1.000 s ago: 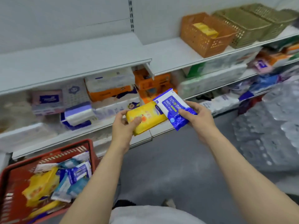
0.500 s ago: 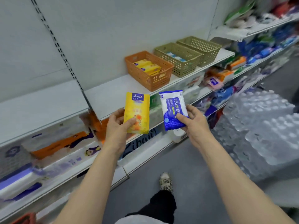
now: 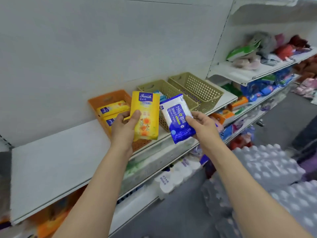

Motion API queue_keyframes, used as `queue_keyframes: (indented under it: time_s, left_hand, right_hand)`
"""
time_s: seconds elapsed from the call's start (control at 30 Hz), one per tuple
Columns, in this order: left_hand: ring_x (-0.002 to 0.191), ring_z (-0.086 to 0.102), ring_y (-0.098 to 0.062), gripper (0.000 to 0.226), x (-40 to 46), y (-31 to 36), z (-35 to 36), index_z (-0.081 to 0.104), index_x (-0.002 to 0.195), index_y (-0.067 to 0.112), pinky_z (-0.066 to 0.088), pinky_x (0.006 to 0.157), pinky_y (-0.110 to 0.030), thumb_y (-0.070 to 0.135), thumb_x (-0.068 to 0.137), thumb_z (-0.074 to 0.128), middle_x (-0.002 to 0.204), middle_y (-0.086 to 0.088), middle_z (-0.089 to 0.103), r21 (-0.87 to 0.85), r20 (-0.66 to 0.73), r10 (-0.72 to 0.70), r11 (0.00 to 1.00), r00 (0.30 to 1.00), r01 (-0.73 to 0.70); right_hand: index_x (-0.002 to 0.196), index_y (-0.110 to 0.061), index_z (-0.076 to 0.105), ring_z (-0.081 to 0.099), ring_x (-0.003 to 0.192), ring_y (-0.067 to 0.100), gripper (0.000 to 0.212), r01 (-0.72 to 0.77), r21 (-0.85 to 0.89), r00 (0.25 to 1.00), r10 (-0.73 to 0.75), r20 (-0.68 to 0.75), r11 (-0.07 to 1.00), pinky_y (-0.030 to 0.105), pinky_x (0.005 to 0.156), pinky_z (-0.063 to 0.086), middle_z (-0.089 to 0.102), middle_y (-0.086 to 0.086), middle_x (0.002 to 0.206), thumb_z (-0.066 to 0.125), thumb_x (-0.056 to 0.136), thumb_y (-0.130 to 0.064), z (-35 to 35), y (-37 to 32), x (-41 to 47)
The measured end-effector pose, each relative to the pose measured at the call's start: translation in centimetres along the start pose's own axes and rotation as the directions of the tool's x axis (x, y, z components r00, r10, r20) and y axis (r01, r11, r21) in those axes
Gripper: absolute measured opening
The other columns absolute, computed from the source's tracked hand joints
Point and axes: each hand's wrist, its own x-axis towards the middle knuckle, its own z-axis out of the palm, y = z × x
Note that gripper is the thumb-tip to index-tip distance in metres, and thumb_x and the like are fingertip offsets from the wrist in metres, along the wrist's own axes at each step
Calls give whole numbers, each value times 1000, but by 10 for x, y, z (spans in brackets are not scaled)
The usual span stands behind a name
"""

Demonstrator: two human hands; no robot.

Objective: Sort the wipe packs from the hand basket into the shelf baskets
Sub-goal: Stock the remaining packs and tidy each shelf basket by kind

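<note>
My left hand (image 3: 123, 127) grips a yellow wipe pack (image 3: 145, 115), held upright just in front of the orange shelf basket (image 3: 104, 100), which holds two yellow packs. My right hand (image 3: 204, 127) holds a blue-and-white alcohol wipe pack (image 3: 177, 117) in front of the middle olive basket (image 3: 169, 91), where blue packs show inside. A second olive basket (image 3: 202, 88) stands to its right on the same white shelf (image 3: 56, 160). The red hand basket is out of view.
Lower shelves (image 3: 154, 167) hold tissue and wipe stock. Shrink-wrapped water bottles (image 3: 267, 172) are stacked on the floor at the right. A shelf (image 3: 248, 73) further right carries soft goods. Dark clothing shows at the right edge (image 3: 307, 134).
Both hands with their packs have come close to the shelf baskets. The view has swung up and right; the red hand basket seen a second ago is gone from view.
</note>
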Motion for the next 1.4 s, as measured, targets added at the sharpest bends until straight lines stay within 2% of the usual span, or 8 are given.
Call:
queue_keyframes:
  time_s: [0.17, 0.33, 0.43, 0.77, 0.93, 1.1, 1.27, 1.4]
  left_hand:
    - [93, 70, -33, 33, 54, -10, 57, 57, 113, 9, 58, 73, -47, 17, 86, 72, 109, -15, 70, 22, -23, -59, 998, 998, 59]
    - [87, 71, -21, 23, 106, -21, 109, 58, 107, 5, 61, 72, -39, 5, 86, 68, 109, -15, 68, -64, -28, -58, 996, 998, 56]
    - [95, 70, -24, 37, 134, -30, 143, 54, 123, 1, 60, 77, -40, 5, 88, 66, 115, -16, 67, -67, -46, -22, 998, 999, 19]
    - [89, 71, -24, 26, 197, -52, 261, 54, 112, 16, 60, 60, -33, 10, 89, 66, 116, -15, 67, -105, -239, 3, 994, 971, -29]
    - [91, 72, -22, 28, 209, -69, 278, 53, 115, 18, 61, 66, -35, 11, 91, 65, 112, -10, 69, -126, -351, 9, 990, 936, -57]
    - [91, 72, -22, 35, 216, -76, 285, 52, 122, 15, 60, 68, -37, 11, 91, 66, 108, -8, 70, -118, -413, 43, 988, 910, -100]
    - [94, 72, -24, 38, 213, -82, 282, 51, 125, 12, 59, 70, -38, 12, 90, 67, 109, -10, 71, -103, -455, 65, 987, 888, -125]
    - [91, 73, -24, 33, 206, -82, 274, 54, 119, 16, 60, 65, -36, 11, 89, 67, 103, -7, 73, -98, -487, 83, 984, 870, -149]
  right_hand:
    - [100, -21, 66, 73, 76, 11, 10, 7, -32, 999, -6, 46, 999, 22, 60, 56, 77, -3, 87, 64, 94, -13, -26, -1, 86]
    - [105, -16, 65, 73, 77, 12, 12, -16, -36, 993, 20, 119, 999, 22, 62, 56, 75, 3, 94, 65, 93, -12, -52, -2, 183]
    - [104, -15, 66, 72, 79, 15, 12, 12, -89, 982, 5, 187, 996, 26, 64, 56, 74, 9, 100, 65, 93, -12, -69, -8, 248]
    - [106, -17, 67, 75, 79, 15, 19, 29, -306, 899, 109, 425, 952, 24, 58, 56, 76, 1, 89, 72, 88, -20, -138, -42, 435]
    - [108, -14, 67, 72, 69, 8, 20, 34, -415, 848, 193, 493, 909, 19, 52, 53, 73, 4, 88, 72, 88, -15, -143, -23, 481]
    - [107, -14, 66, 71, 92, 19, 20, 212, -593, 778, 233, 583, 777, 39, 80, 59, 72, 6, 102, 72, 89, -21, -131, 1, 502]
    - [106, -21, 68, 64, 97, 15, 19, 502, -640, 674, 200, 711, 582, 22, 67, 51, 68, -2, 106, 72, 88, -25, -99, 16, 517]
    - [121, -24, 67, 60, 111, 21, 34, 674, -641, 628, 173, 759, 367, 31, 88, 50, 66, 1, 125, 70, 88, -25, -77, 36, 526]
